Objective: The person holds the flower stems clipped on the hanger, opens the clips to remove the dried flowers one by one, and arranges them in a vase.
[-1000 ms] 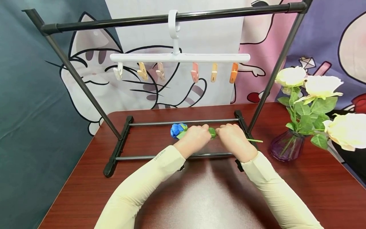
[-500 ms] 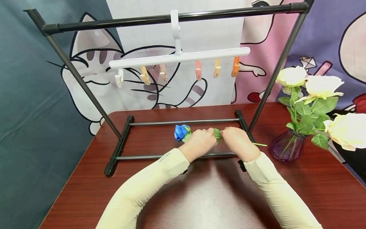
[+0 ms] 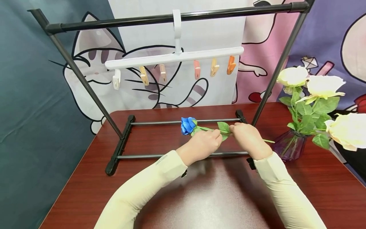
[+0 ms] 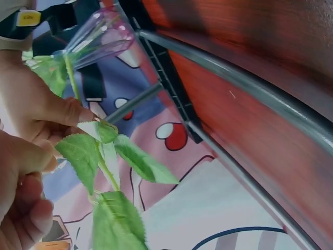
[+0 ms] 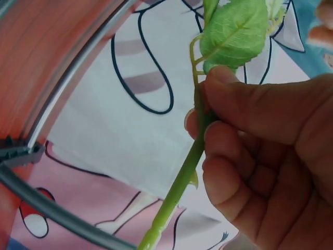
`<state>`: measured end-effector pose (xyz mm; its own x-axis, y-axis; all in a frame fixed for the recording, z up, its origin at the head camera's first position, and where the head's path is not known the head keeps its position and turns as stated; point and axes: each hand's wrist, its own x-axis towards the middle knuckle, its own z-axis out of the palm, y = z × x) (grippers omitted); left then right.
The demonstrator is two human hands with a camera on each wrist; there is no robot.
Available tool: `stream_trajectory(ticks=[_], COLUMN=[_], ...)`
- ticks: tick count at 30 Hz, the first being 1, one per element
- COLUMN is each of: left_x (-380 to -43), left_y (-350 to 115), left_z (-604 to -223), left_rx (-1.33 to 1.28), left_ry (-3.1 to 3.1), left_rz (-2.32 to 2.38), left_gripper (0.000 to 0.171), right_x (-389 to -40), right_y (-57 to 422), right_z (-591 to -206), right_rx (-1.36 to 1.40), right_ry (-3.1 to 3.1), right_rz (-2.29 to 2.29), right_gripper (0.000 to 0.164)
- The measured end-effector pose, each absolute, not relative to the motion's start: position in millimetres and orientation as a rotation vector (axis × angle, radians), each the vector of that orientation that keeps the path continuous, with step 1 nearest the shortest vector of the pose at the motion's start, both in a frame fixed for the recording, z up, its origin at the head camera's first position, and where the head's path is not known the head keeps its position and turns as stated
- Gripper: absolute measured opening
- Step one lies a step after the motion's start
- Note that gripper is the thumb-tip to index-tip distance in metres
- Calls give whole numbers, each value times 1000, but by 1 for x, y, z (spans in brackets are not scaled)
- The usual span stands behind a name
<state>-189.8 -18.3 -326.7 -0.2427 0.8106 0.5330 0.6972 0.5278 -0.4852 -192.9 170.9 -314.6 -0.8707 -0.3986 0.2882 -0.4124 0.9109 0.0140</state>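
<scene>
A blue rose [image 3: 188, 126] with a green stem and leaves is held nearly level above the rack's base rails. My right hand [image 3: 250, 140] pinches its stem between thumb and fingers, just below the leaves, and the bare stem end sticks out beyond. In the right wrist view the grip on the stem [image 5: 179, 185] shows clearly. My left hand [image 3: 203, 144] is just in front of the stem, between bloom and right hand. In the left wrist view its loosely curled fingers [image 4: 39, 216] stand apart from the leaves [image 4: 119, 221], with nothing between them.
A black rack [image 3: 125, 21] stands on the red-brown table [image 3: 71, 194]. From its top bar hangs a white hanger [image 3: 174, 58] with several coloured clips, among them an orange clip [image 3: 231, 65]. At right, a purple glass vase [image 3: 288, 146] holds white roses [image 3: 324, 86].
Both hands and the rose have shifted right. The left hand has come off the stem, baring more of it, and the bloom has risen slightly. The hanger has swung, its right end tipping up.
</scene>
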Motion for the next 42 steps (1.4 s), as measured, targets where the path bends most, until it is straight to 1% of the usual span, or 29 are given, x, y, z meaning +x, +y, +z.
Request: stream_trajectory(ticks=[5, 12, 16, 20, 26, 36, 42], left_x=[-184, -183, -185, -186, -186, -186, -186], left_y=[-25, -36, -42, -48, -53, -55, -56], left_z=[-323, -322, -324, -327, -335, -337, -341], left_rx=[-1279, -1241, -1206, -1173, -1135, -1120, -1113], left_ry=[-1939, -1962, -1974, -1978, -1951, -1958, -1949], left_rz=[100, 84, 83, 79, 55, 42, 42], left_gripper=[12, 14, 12, 9, 11, 8, 10], right_x=[-193, -188, -185, -184, -181, -175, -173], right_y=[184, 202, 211, 221, 237, 261, 268], right_z=[-308, -290, -283, -279, -273, -266, -263], right_rx=[552, 486, 443, 409, 340, 169, 33], right_ry=[-2774, -2736, -2651, -2502, -2291, -2037, -1989], right_rz=[125, 205, 270, 317, 331, 471, 524], right_gripper=[7, 8, 5, 10, 14, 16, 13])
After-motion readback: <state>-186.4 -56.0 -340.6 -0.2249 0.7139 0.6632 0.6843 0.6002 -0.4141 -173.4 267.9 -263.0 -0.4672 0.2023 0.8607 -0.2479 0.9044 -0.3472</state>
